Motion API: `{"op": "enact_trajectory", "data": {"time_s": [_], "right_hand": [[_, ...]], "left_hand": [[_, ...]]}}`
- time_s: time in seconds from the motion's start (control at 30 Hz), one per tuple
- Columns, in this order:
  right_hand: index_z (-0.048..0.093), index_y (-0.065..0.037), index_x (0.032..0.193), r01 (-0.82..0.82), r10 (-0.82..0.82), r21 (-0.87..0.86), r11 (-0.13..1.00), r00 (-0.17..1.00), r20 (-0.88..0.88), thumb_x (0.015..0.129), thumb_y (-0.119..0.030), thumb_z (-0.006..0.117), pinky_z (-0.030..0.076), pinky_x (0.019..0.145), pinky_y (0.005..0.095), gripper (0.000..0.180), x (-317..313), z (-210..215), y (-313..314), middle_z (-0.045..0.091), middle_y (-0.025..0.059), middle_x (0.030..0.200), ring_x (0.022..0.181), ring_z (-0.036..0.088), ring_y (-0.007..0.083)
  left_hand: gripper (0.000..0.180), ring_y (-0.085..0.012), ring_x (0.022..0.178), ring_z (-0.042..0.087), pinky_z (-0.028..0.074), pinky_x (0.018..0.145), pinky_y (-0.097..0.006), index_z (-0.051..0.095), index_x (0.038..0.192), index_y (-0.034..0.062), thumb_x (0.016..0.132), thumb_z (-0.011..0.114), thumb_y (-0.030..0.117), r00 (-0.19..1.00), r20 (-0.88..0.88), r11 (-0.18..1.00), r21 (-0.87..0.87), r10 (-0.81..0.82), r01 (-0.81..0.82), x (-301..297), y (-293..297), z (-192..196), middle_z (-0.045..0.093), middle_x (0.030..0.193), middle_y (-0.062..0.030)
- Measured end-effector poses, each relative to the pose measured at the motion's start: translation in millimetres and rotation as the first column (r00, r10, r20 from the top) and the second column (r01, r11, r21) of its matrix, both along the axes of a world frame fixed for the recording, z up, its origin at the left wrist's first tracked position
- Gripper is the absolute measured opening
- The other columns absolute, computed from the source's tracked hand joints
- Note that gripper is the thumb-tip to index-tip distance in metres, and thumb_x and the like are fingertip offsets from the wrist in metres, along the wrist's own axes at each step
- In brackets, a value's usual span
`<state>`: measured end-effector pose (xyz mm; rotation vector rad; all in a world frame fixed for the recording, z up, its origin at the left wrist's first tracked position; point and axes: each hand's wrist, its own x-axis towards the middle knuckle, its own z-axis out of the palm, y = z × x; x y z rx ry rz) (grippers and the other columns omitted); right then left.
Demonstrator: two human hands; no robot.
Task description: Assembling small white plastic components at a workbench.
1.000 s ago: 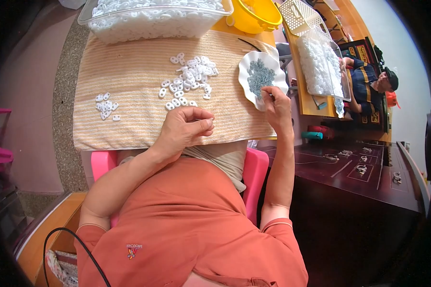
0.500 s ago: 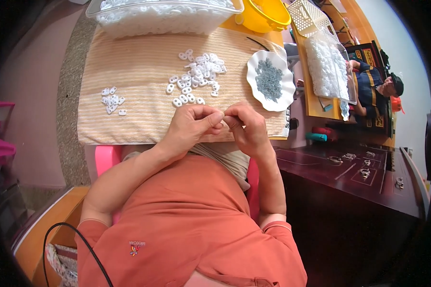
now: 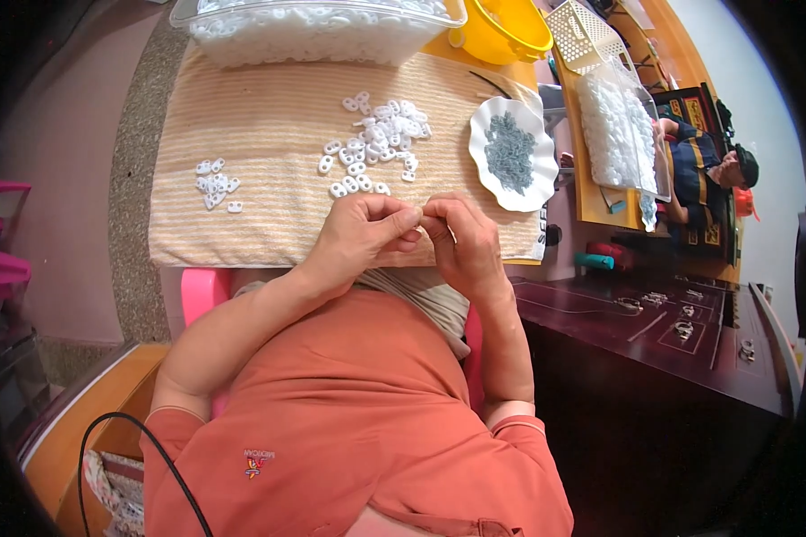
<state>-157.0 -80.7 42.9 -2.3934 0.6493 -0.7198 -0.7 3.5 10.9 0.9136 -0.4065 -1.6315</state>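
Observation:
My left hand (image 3: 360,234) and my right hand (image 3: 467,243) meet at the near edge of a striped towel (image 3: 269,125). Both pinch with thumb and fingertips, tip to tip; whatever is between them is too small and hidden to make out. Just beyond the fingers lies a loose heap of small white two-holed plastic pieces (image 3: 383,136). A smaller group of white pieces (image 3: 217,186) sits off to the left. To the right, a white wavy-rimmed dish (image 3: 537,186) holds many tiny grey-blue parts (image 3: 509,150).
A clear tub (image 3: 313,46) full of white pieces stands at the far edge, beside a yellow basin (image 3: 510,31). Another clear bin (image 3: 613,125) of white pieces is on a table at right, where a person (image 3: 697,170) sits. A dark panelled surface (image 3: 600,313) lies right.
The whole view has shifted slightly, so the table things sit a little to the right. My hands keep the same fingertip pinch, with almost no visible movement.

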Motion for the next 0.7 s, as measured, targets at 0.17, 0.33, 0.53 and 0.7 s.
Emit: {"op": "enact_trajectory", "data": {"time_s": [0.17, 0.33, 0.53, 0.7], "right_hand": [[0.059, 0.0, 0.087, -0.027, 0.028, -0.017, 1.0, 0.999, 0.043, 0.077, 0.007, 0.068, 0.05, 0.062, 0.0305, 0.015, -2, -1, -1, 0.062, 0.0111, 0.082, 0.07, 0.062, 0.0235], [0.059, 0.001, 0.086, -0.055, 0.035, 0.184, 0.981, 0.994, 0.106, 0.076, 0.008, 0.07, 0.051, 0.063, 0.0257, 0.017, -9, -5, -2, 0.063, 0.0096, 0.083, 0.072, 0.062, 0.0167], [0.058, 0.003, 0.088, -0.097, 0.051, 0.274, 0.957, 0.984, 0.17, 0.078, 0.01, 0.069, 0.051, 0.064, 0.0232, 0.016, -10, -9, -2, 0.061, 0.008, 0.085, 0.074, 0.061, 0.0126], [0.058, 0.004, 0.089, -0.088, 0.006, 0.405, 0.91, 0.98, 0.198, 0.081, 0.01, 0.067, 0.051, 0.065, 0.0228, 0.013, -8, -12, -2, 0.06, 0.0057, 0.084, 0.075, 0.061, 0.0106]], "left_hand": [[0.02, -0.0068, 0.073, 0.063, 0.056, 0.066, -0.022, 0.066, 0.097, 0.0027, 0.091, 0.065, 0.022, 0.999, -0.002, 0.999, 0.01, -0.045, 0.045, 1, 0, -2, 0.065, 0.084, -0.0021], [0.021, -0.0082, 0.075, 0.063, 0.057, 0.07, -0.024, 0.066, 0.096, 0.0023, 0.092, 0.065, 0.022, 0.987, -0.107, 0.993, 0.003, -0.117, 0.118, 6, -1, 2, 0.065, 0.086, -0.0028], [0.02, -0.009, 0.074, 0.063, 0.056, 0.072, -0.026, 0.065, 0.096, 0.0027, 0.093, 0.063, 0.022, 0.972, -0.19, 0.99, -0.018, -0.141, 0.14, 6, 0, 1, 0.064, 0.085, -0.0031], [0.018, -0.0082, 0.072, 0.063, 0.056, 0.071, -0.025, 0.063, 0.093, 0.0044, 0.094, 0.062, 0.023, 0.983, -0.165, 0.996, -0.015, -0.084, 0.083, 4, 1, -4, 0.063, 0.082, -0.0018]]}}
